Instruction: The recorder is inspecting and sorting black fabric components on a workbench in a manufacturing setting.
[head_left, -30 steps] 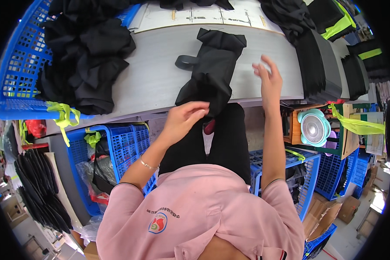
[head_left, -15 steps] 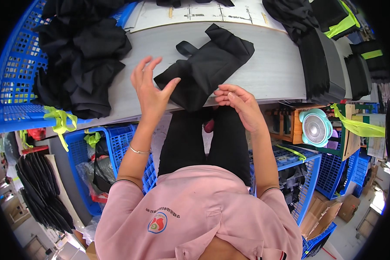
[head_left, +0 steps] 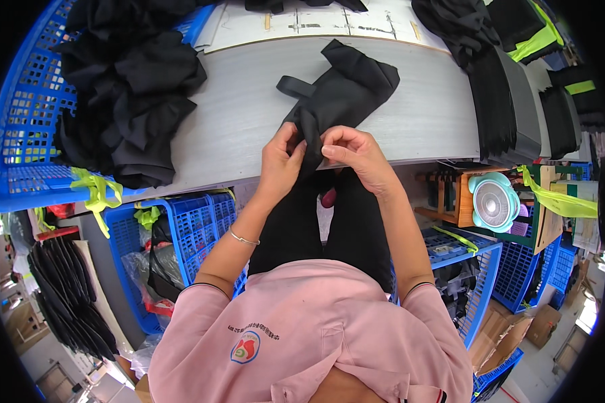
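A black cloth piece [head_left: 346, 87] with a small strap loop [head_left: 295, 86] on its left side lies slantwise on the grey table [head_left: 235, 94]. Its near end is gathered into a narrow fold that droops over the table's front edge. My left hand [head_left: 280, 161] pinches this fold from the left, thumb against bent fingers. From the right, my right hand [head_left: 356, 156] has its fingers curled and closed on the same fold, close to the left hand. The fingertips of both hands are partly hidden by the cloth.
Crumpled black cloth [head_left: 131, 101] heaps at the left, against a blue basket [head_left: 27, 127]. Stacked black pieces [head_left: 501, 107] stand on the table's right side. Below the table are a teal fan [head_left: 496, 201] and further blue crates [head_left: 202, 225]; white board [head_left: 316, 19] lies along the back.
Both hands have come together at the cloth's near end and closed on it; before, they were apart with fingers spread. The near part went from spread out to bunched into a narrow fold.
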A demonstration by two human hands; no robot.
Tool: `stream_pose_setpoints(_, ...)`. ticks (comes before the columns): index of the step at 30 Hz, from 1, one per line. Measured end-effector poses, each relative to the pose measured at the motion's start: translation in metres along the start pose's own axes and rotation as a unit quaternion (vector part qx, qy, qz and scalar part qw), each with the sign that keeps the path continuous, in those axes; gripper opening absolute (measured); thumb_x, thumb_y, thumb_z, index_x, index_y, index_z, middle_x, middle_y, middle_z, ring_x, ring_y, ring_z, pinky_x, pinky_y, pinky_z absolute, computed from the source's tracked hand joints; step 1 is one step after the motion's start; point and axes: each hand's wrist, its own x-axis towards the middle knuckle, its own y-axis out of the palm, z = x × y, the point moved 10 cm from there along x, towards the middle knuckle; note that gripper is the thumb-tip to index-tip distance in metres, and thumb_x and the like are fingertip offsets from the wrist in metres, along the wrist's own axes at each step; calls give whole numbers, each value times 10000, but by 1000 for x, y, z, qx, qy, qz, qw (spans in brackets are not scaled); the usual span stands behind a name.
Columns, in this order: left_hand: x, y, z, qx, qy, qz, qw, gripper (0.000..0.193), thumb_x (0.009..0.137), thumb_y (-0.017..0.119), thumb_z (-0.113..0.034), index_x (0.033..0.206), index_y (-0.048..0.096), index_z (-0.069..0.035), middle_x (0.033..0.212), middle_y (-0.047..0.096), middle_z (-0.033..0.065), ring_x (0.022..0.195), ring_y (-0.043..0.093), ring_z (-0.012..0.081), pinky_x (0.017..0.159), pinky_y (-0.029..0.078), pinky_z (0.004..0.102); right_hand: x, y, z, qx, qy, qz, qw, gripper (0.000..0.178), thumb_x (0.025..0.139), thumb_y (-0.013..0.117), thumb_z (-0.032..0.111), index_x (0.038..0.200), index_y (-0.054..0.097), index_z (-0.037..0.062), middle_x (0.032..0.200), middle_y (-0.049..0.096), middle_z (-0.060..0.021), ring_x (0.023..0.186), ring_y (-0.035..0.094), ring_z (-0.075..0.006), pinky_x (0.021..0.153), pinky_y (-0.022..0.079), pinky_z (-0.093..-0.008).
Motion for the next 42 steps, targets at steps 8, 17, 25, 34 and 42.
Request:
stream_pose_setpoints(8, -5, -20, -15, 45, 17, -125, 991, 199, 857, 585, 99, 1026, 634, 6, 875, 617, 15, 756, 544, 62, 684, 481, 234, -7, -1, 12, -188, -92, -66, 976, 207, 848, 725, 65, 999, 583, 60, 673, 570, 44, 624, 529, -35, 577, 413, -235)
stream_pose_setpoints(17, 7, -12, -66, 197, 96, -111, 969, 461, 765, 731, 44, 1201, 619, -55, 1139, 617, 70, 844, 592, 161, 706, 477, 257, -53, -87, 27, -352, -209, -398, 821, 157, 885, 697, 121, 947, 623, -3, 772, 594, -88, 646, 580, -169, 595, 455, -299)
stream_pose_setpoints(25, 9, 4, -85, 215, 200, -74, 953, 469, 703, 513, 162, 1092, 680, -42, 1140, 636, 124, 1083, 628, 304, 929, 497, 345, -48, -85, 13, -281, -95, -340, 892, 190, 868, 720, 110, 976, 614, -6, 661, 604, -60, 584, 573, -116, 574, 468, -275)
stream_pose_setpoints(34, 46, 63, -68, 259, 219, 152, 928, 161, 836, 712, -132, 961, 698, -32, 1051, 709, 142, 1098, 637, 349, 937, 492, 421, -70, -101, 15, -293, -29, -344, 892, 415, 889, 692, 166, 1261, 559, 38, 601, 584, -110, 565, 620, -254, 594, 491, -377)
stream_pose_setpoints(42, 82, 54, -45, 307, 39, 83, 947, 377, 879, 722, -339, 1057, 686, -9, 863, 690, 196, 802, 664, 380, 723, 509, 412, -176, -163, 187, -644, -320, -561, 411, 395, 880, 730, 206, 1238, 623, 79, 1057, 638, -125, 917, 632, -288, 780, 511, -386)
